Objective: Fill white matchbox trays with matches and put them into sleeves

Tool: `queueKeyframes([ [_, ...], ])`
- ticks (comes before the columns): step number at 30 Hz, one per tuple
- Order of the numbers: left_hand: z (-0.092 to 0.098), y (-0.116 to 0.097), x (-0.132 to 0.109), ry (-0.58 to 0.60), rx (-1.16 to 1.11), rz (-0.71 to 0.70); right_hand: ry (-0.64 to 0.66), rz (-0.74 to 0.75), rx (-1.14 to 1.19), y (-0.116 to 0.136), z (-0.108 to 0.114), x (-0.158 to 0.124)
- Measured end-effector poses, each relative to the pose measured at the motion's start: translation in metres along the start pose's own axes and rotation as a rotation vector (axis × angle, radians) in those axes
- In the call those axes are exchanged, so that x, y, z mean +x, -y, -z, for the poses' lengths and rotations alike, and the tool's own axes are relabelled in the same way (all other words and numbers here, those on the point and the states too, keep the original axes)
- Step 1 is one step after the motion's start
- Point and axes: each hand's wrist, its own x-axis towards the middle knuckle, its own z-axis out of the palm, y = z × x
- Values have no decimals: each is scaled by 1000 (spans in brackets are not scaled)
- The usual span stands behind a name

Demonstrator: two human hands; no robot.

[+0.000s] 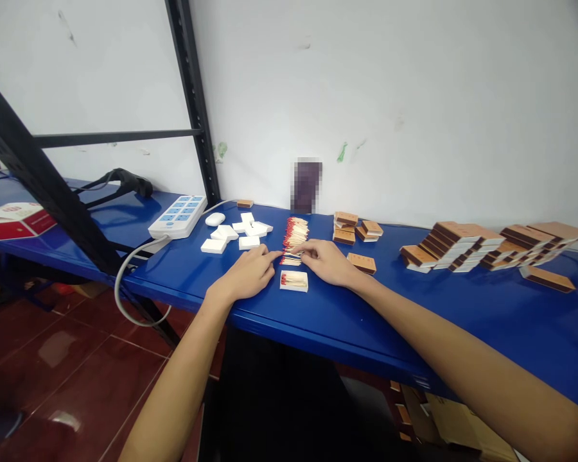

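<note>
The right hand [325, 262] hides part of the matches [296, 234]; whether it pinches any is too small to tell. Beyond the grip, a dark patch [307, 186] is pixelated. Far to its left, the frame's edge cuts off a red box [19, 219]. Nearer than the grip, both forearms [173, 385] run out of view.

hands [253, 273]: bare | forearms [185, 375]: bare, slender, tapered | clothing [279, 391]: black, details lost in shadow
</note>
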Motion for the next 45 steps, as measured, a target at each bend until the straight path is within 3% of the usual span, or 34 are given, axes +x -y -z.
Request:
queueKeyframes([
  [45, -1, 3, 0, 13, -8, 13, -21, 72, -62, 3, 0, -2],
])
